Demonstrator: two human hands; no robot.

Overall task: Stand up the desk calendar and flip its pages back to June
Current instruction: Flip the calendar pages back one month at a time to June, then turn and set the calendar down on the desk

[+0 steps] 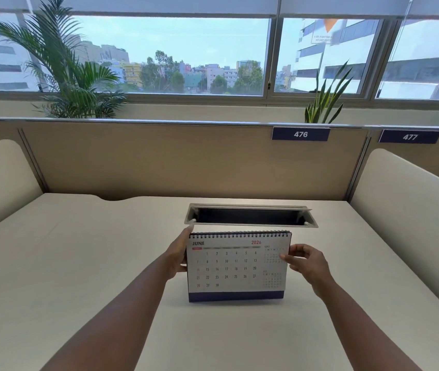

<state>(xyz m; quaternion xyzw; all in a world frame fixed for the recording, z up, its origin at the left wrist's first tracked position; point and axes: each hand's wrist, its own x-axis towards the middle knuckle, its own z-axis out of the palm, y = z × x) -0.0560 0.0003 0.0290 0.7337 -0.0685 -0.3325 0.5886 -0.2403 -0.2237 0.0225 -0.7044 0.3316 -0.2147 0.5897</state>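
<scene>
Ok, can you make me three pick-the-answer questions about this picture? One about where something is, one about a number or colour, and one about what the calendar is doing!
1. Where is the open slot in the desk?
A. Behind the calendar
B. In front of the calendar
C. Under the left arm

2. What number is on the sign right above the desk?
A. 2026
B. 476
C. 30

3. How is the calendar now?
A. Lying flat
B. Standing, showing June
C. Standing, showing May as the big page

Answers:
1. A: the open slot sits farther away on the desk than the calendar.
2. B: the dark blue sign reads 476; its neighbour reads 477.
3. B: it stands upright with JUNE 2026 on top, the left hand and right hand at its sides.
</scene>
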